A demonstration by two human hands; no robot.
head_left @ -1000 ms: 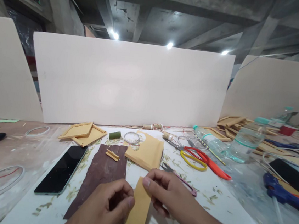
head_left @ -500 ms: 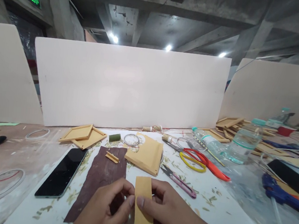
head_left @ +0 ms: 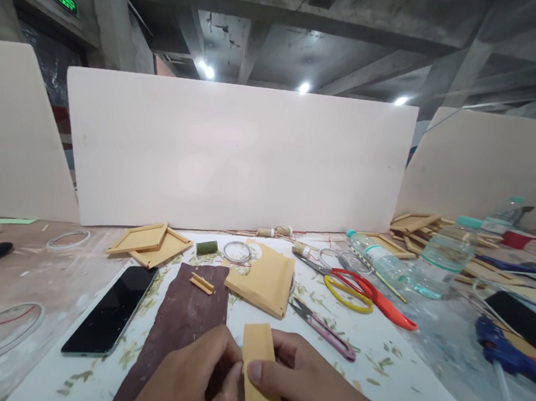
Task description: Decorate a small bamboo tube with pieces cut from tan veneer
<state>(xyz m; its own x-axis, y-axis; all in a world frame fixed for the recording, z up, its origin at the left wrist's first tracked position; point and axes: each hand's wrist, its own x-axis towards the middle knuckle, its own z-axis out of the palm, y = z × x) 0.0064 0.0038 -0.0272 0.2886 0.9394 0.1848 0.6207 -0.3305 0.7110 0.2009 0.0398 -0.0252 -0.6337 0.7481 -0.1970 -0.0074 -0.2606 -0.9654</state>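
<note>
A tan strip of paper or thin card (head_left: 261, 385) stands upright at the bottom centre. My right hand (head_left: 300, 376) grips it from the right, thumb across its face and fingers behind. At its left edge, my left hand (head_left: 204, 379) has thumb and forefinger pinched together, touching or almost touching the strip; anything between those fingertips is too small to make out. Beyond the hands lies a dark brown sheet (head_left: 188, 326) with a small folded tan piece (head_left: 202, 283) on it. A larger cut tan paper piece (head_left: 264, 280) is right of that.
Red-handled scissors (head_left: 354, 289) and pink thread snips (head_left: 324, 331) lie to the right, near water bottles (head_left: 446, 257) and a blue glue gun (head_left: 506, 350). At left are a phone (head_left: 110, 311) and hexagonal tan frames (head_left: 148, 242). A white board (head_left: 238, 159) closes off the back.
My left thumb and forefinger have closed together at the strip's edge. The strip has tilted slightly and sunk a little, with my right hand still on it. The view has shifted slightly.
</note>
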